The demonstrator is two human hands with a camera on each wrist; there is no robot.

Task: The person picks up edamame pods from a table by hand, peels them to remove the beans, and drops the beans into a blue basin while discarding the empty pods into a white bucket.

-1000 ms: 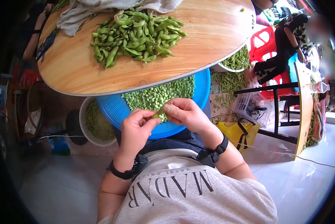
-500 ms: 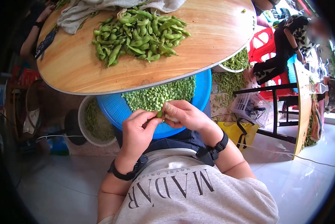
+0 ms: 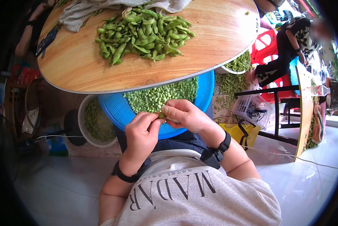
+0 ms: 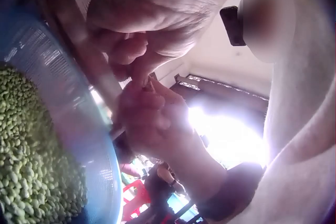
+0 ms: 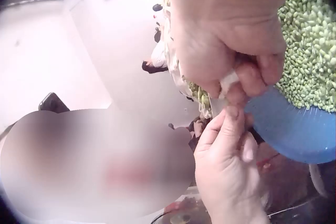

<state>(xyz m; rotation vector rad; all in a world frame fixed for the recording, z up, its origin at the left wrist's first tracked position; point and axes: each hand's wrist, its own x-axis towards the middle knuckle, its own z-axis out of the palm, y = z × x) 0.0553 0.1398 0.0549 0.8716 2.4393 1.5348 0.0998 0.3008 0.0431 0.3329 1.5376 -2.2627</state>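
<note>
A green soybean pod [image 3: 161, 115] sits between the fingertips of both hands, mostly covered by them. My left hand [image 3: 141, 130] pinches one end between thumb and forefinger. From the other side my right hand [image 3: 189, 117] pinches it, thumb on top and the other fingers curled under. Something white [image 5: 229, 82] shows among the right hand's curled fingers in the right wrist view. Below both hands, a blue basket [image 3: 110, 111] holds a heap of shelled green beans [image 3: 159, 94]. In the left wrist view the fingertips of the two hands meet beside this basket.
A round wooden table [image 3: 214, 37] overhangs the basket's far side, with a pile of pods [image 3: 142, 35] and a grey cloth [image 3: 80, 17] on it. A pale tub [image 3: 84, 130] of pods stands at left. Another person [image 3: 289, 45] sits at right near a red chair [image 3: 265, 47].
The pod showed lengthwise between the hands a second ago; now only a small part shows at the fingertips. Both hands stay close together over the basket.
</note>
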